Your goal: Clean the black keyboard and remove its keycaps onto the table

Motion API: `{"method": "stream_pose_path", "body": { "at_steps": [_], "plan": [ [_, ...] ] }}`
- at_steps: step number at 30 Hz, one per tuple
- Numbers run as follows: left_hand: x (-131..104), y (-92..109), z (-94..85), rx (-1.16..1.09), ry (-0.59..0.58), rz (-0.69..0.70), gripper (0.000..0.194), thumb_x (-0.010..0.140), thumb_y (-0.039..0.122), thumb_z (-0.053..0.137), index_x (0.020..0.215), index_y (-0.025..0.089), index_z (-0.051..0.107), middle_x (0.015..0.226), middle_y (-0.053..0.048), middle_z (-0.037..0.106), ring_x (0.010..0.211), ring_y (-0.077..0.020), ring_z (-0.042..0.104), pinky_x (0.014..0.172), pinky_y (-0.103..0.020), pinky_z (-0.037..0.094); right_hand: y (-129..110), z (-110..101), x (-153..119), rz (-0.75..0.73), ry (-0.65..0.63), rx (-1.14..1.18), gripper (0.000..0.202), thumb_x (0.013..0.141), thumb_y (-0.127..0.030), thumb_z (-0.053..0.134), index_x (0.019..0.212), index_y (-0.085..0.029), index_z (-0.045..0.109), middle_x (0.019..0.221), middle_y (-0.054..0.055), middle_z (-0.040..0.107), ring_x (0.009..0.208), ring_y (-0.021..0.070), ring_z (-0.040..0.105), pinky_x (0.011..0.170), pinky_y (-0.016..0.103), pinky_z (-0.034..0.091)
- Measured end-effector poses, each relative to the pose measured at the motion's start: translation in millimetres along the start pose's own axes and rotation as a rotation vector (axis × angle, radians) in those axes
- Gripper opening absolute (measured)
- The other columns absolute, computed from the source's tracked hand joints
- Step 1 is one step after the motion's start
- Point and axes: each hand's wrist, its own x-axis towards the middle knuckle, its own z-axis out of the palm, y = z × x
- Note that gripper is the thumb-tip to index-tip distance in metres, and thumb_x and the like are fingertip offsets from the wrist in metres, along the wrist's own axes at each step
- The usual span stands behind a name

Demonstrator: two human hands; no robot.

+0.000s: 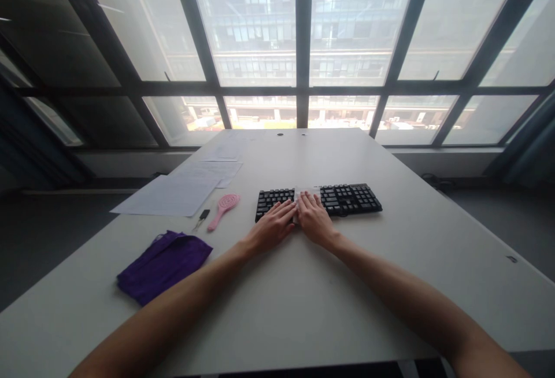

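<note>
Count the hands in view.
2: left hand over the near edge of the keyboard, right hand beside it, over the white piece on top.

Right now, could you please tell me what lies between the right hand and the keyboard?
In the head view, a white sheet, perhaps a wipe, lies between the right hand and the keyboard.

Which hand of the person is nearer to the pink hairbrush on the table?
The left. The left hand rests on the keyboard, to the right of the pink hairbrush; the right hand is farther right, on the white cloth.
</note>
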Motion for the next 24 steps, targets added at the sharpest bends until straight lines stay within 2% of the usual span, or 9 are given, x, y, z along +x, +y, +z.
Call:
{"method": "stream_pose_path", "body": {
  "at_steps": [3, 8, 13, 16, 19, 22, 24],
  "plan": [
    [0.8, 0.9, -1.9, 0.006, 0.0, -0.017, 0.049, 0.103, 0.034, 0.04, 0.15, 0.019, 0.043, 0.155, -0.009, 0.044, 0.149, -0.0244, 0.031, 0.123, -0.048, 0.027, -5.7, -3.1, -0.8, -0.028, 0.001, 0.014, 0.054, 0.102, -0.025, 0.03, 0.148, 0.002, 0.043, 0.156, 0.022, 0.038, 0.149, 0.0304, 0.029, 0.123, 0.044, 0.017],
    [0.8, 1.0, -4.6, 0.002, 0.009, -0.018, 0.045, 0.101, 0.029, 0.043, 0.145, 0.021, 0.05, 0.15, -0.007, 0.051, 0.146, -0.024, 0.037, 0.124, -0.049, 0.026, -7.2, 0.1, -0.8, -0.022, -0.051, 0.038, 0.055, 0.102, -0.026, 0.032, 0.149, 0.0, 0.043, 0.156, 0.022, 0.039, 0.148, 0.0298, 0.032, 0.122, 0.043, 0.023],
    [-0.7, -3.4, 1.1, -0.006, 0.044, -0.004, 0.043, 0.1, 0.028, 0.045, 0.143, 0.019, 0.051, 0.148, -0.009, 0.053, 0.144, -0.0247, 0.039, 0.122, -0.049, 0.031, -3.3, 3.5, 0.6, 0.148, -0.035, -0.021, 0.054, 0.098, -0.021, 0.037, 0.145, 0.004, 0.046, 0.152, 0.026, 0.043, 0.144, 0.0328, 0.038, 0.12, 0.046, 0.025],
    [-0.7, -4.8, 3.4, -0.014, 0.088, 0.012, 0.043, 0.1, 0.026, 0.046, 0.142, 0.02, 0.051, 0.148, -0.009, 0.053, 0.145, -0.0253, 0.039, 0.121, -0.05, 0.033, -2.5, 1.9, 1.6, 0.184, -0.054, -0.021, 0.055, 0.098, -0.021, 0.037, 0.145, 0.006, 0.044, 0.152, 0.026, 0.042, 0.145, 0.0322, 0.037, 0.12, 0.044, 0.024],
    [0.2, -4.0, 2.7, -0.015, 0.115, 0.011, 0.043, 0.1, 0.025, 0.046, 0.142, 0.018, 0.051, 0.147, -0.01, 0.053, 0.144, -0.0255, 0.041, 0.121, -0.049, 0.033, -3.1, -2.2, 1.3, 0.131, -0.067, -0.003, 0.054, 0.102, -0.025, 0.034, 0.147, 0.002, 0.043, 0.155, 0.025, 0.039, 0.146, 0.0308, 0.034, 0.121, 0.043, 0.023],
    [0.9, -3.5, 1.4, -0.013, 0.141, -0.004, 0.044, 0.1, 0.023, 0.046, 0.143, 0.018, 0.05, 0.147, -0.011, 0.053, 0.143, -0.0254, 0.042, 0.121, -0.05, 0.034, -5.0, -5.9, -0.2, 0.021, -0.067, 0.015, 0.052, 0.104, -0.03, 0.033, 0.149, -0.007, 0.045, 0.157, 0.021, 0.038, 0.147, 0.0299, 0.033, 0.121, 0.044, 0.023],
    [0.7, -4.3, 1.7, -0.014, 0.159, -0.017, 0.044, 0.1, 0.024, 0.046, 0.144, 0.018, 0.049, 0.148, -0.01, 0.053, 0.143, -0.0256, 0.042, 0.12, -0.051, 0.035, -6.4, -6.3, -1.0, -0.044, -0.075, 0.023, 0.052, 0.104, -0.033, 0.034, 0.149, -0.008, 0.045, 0.158, 0.019, 0.037, 0.148, 0.0298, 0.031, 0.121, 0.044, 0.022]
  ]
}}
